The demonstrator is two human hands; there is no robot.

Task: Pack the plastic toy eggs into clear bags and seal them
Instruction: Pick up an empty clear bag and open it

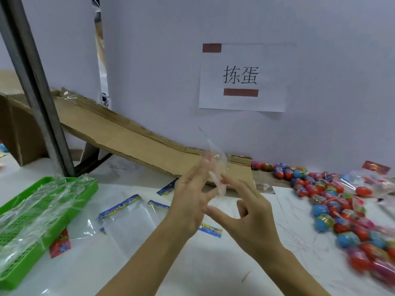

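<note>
Both hands are raised over the table (213, 263), just in front of the low end of the cardboard ramp (132, 135). Left hand (190, 201) and right hand (248, 212) pinch a thin clear film (215, 163) between fingertips; it is blurred, so I cannot tell whether it is a bag or a peel-off strip. Left fingers lie mostly straight against it, and right thumb and forefinger close narrowly on its lower edge, other fingers loosely curled. No egg is in either hand.

Eggs (333, 210) lie in a heap right of the ramp's low end, well apart from the hands. Empty bags (128, 218) with blue header strips lie flat on the table below the ramp, left of the hands. A green tray (27, 248) with crumpled clear plastic sits far left of the ramp.

Judged step: opening or peeling the film before filling.

Risks:
- The film is slippery and light, and the pinch is small, so it could slip out or fold onto itself.
- If it has an adhesive edge, it may stick to fingers or to itself and spoil the seal.
- The eggs are round and loosely heaped, so reaching in carelessly could roll some off the right edge of the table.
- Loose bags below the hands could be dragged by a forearm.
</note>
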